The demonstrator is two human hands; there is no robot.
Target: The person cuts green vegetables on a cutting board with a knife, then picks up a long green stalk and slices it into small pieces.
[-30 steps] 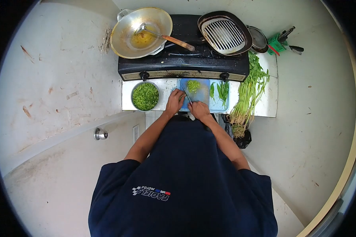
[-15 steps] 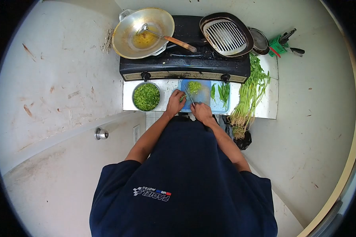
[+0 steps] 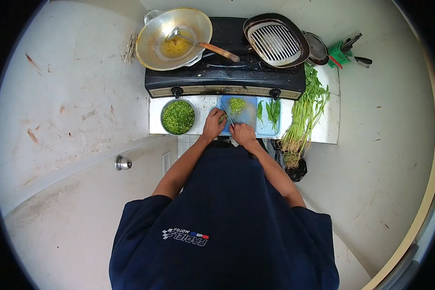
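My right hand (image 3: 243, 134) is closed around the handle of a knife (image 3: 227, 115), whose thin blade points up and to the left over a blue cutting board (image 3: 248, 116). Beside the blade, my left hand (image 3: 214, 123) is closed on a few green stalks (image 3: 223, 118) at the board's left side. A small heap of chopped greens (image 3: 237, 104) lies just beyond the blade. To its right are loose green leaves (image 3: 273, 114) on a light blue tray. A round bowl (image 3: 179, 117) full of chopped greens stands left of my hands.
Behind the board stands a black stove (image 3: 222, 79), bearing a wok (image 3: 152, 52) with a wooden-handled ladle (image 3: 221, 51) and a grill pan (image 3: 302, 54). Uncut rooted greens (image 3: 307, 116) hang over the counter's right side. A green basket (image 3: 337, 54) of knives stands at back right.
The right hand and knife have shifted slightly left, closer to the left hand. The left hand stays on the stalks, and the whole view has tilted a little.
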